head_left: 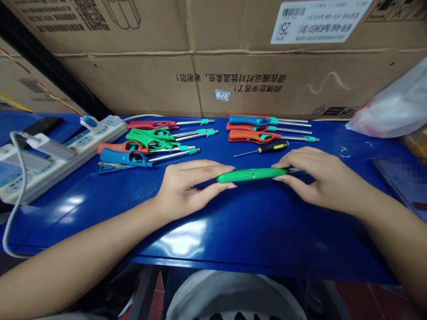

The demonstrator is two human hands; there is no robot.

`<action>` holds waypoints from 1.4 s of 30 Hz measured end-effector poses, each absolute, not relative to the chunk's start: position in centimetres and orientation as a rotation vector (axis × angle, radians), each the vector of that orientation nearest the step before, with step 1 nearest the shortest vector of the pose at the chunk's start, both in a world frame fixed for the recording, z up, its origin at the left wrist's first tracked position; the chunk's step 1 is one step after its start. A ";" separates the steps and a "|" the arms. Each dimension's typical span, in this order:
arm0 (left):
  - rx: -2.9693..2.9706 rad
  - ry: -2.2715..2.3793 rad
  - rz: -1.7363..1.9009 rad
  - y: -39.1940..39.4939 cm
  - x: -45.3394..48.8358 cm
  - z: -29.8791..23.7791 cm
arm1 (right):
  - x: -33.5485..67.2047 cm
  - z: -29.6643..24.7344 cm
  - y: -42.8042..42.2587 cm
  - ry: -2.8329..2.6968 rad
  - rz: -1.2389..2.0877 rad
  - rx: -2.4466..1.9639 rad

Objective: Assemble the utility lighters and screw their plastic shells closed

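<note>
Between my two hands, a green long-nosed gas lighter [248,175] is held level above the blue table, its narrow edge turned up. My left hand [191,184] pinches the handle end between thumb and fingers. At the other end, my right hand [316,178] grips the body near the metal tube, which is mostly hidden behind the fingers. Just beyond lies a screwdriver [271,147] with a black and yellow handle. Behind it is a small group of lighters, an orange one [251,136] nearest. More lighters lie to the left, with a blue one [125,157] in front.
A white power strip [73,153] with plugs and a cable [13,222] runs along the left of the blue table [233,235]. Cardboard boxes [160,84] wall off the back. At right are a white plastic bag [396,100] and a dark flat device [393,178].
</note>
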State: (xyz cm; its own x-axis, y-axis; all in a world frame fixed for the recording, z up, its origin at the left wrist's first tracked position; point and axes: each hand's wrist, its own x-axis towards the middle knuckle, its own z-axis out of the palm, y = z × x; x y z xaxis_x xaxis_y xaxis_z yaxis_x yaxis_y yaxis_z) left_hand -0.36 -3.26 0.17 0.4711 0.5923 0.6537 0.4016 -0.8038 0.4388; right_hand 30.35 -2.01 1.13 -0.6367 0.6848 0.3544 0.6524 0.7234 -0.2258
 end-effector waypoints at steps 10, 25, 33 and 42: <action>2.402 0.817 1.265 -3.9 -0.1 0.6 | 30.0 0.7 -2.0 -2.551 0.105 -1.009; 1.226 0.986 0.882 -3.4 1.8 -0.3 | 27.7 0.1 -3.6 -2.592 -0.189 -0.831; 1.922 0.816 1.115 -3.5 0.9 -0.4 | 27.9 0.4 -3.4 -2.422 0.159 -0.837; 2.265 0.815 1.225 -3.7 0.8 -0.2 | 27.3 0.0 -4.0 -2.356 0.174 -0.874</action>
